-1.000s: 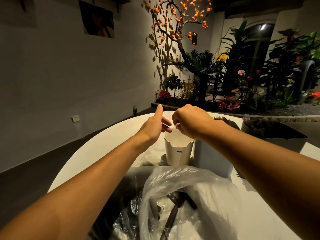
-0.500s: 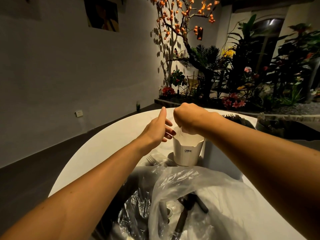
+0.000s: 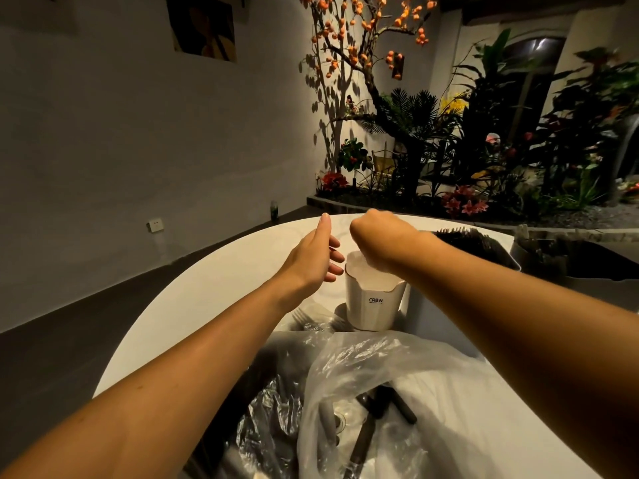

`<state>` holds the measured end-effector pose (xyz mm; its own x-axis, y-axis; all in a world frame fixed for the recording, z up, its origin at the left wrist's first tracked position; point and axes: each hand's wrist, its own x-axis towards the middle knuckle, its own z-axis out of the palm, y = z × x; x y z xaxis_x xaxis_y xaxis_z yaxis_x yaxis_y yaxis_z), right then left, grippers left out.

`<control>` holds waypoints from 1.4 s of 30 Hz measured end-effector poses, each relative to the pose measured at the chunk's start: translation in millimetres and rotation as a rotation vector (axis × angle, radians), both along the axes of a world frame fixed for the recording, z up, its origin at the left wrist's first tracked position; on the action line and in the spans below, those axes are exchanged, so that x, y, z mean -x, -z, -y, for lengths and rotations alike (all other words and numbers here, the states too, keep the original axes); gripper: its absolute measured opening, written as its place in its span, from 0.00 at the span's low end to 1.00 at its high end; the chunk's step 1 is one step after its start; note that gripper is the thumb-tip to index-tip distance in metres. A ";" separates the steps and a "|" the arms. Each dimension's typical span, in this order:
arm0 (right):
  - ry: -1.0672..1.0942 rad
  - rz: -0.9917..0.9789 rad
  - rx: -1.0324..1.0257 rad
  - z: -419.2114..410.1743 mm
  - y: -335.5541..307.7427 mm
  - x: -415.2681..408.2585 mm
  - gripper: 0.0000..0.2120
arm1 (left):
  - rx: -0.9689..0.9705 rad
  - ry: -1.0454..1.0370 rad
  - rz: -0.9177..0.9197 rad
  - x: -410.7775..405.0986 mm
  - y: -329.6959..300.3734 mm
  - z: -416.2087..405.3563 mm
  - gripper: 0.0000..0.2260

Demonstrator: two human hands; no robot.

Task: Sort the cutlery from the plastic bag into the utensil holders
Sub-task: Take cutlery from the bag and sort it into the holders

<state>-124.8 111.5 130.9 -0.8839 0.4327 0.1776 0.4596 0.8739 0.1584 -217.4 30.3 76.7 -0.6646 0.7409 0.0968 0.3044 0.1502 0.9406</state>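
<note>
Head cam, what I can make out: R hand [image 3: 377, 238] sits over the mouth of the white paper holder [image 3: 372, 300] marked CRBW, fingers curled downward into it. Can't tell if it's got a piece of cutlery pinched or not, since the fingertips are hidden behind the wrist and the holder rim. L hand [image 3: 316, 252] is just beside the holder on its left, fingers straight and loosely spread, holding nothing, not touching the holder as far as I see.

Plastic bag [image 3: 363, 385] lies crumpled nearest me on the white round table [image 3: 214, 288], w/ several dark-handled pieces [image 3: 366, 433] visible through the film. So the bag's far from emptied. Some clear plastic forks [image 3: 304, 318] lie on the table left of the holder, apparently out of the bag but not yet sorted.

A second, taller light container [image 3: 423, 316] stands touching the holder's right side; contents hidden by the R arm. Further right are dark bins [image 3: 484, 247], maybe w/ utensils in them, too dim to say.

My read: early-to-mid task. One drop-in under way at the white holder, most of the bag left to do.
</note>
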 end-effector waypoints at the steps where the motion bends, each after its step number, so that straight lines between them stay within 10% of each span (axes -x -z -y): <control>1: -0.017 -0.037 -0.026 0.7 -5.4 -2.1 0.08 | -0.003 -0.001 -0.003 -1.1 -1.4 0.0 0.28; 9: 0.008 -0.194 0.168 15.4 -27.3 -34.2 0.05 | -0.022 0.052 -0.072 -29.4 -25.3 18.4 0.27; 24: 0.011 0.280 0.918 73.3 -10.4 -140.7 0.09 | 0.370 0.348 -0.215 -129.3 -35.3 121.1 0.14; 36: -0.134 0.249 0.474 109.5 69.8 -136.5 0.20 | 0.785 0.205 -1.228 -139.2 21.4 157.8 0.06; 42: -0.225 0.281 0.222 134.6 78.7 -116.0 0.15 | 0.858 0.133 -1.293 -137.3 12.0 178.3 0.10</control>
